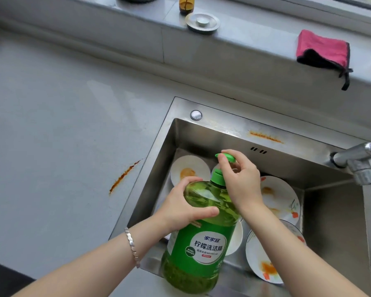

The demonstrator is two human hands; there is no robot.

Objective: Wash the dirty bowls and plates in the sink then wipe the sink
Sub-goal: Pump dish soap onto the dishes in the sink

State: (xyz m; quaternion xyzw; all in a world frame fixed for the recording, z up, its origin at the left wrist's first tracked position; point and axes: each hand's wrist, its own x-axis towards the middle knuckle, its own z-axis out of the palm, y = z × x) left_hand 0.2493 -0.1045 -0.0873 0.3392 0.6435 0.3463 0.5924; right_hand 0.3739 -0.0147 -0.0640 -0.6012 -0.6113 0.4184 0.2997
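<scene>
In the left hand, the detergent bottle is translucent green plastic, glossy, with a smooth printed label; its pump head, pinched by the right hand, is opaque green plastic; around both hands the sink is brushed steel, dull and rust-streaked; the plates beneath are glossy white ceramic; left of the left hand the countertop is smooth and shiny; beyond the right hand a pink cloth looks fuzzy.

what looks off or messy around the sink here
An orange-brown streak marks the counter left of the sink, and another streak the sink's back ledge; rust or dried sauce, I cannot tell. The drain stopper sits on the windowsill, not in the sink.
</scene>
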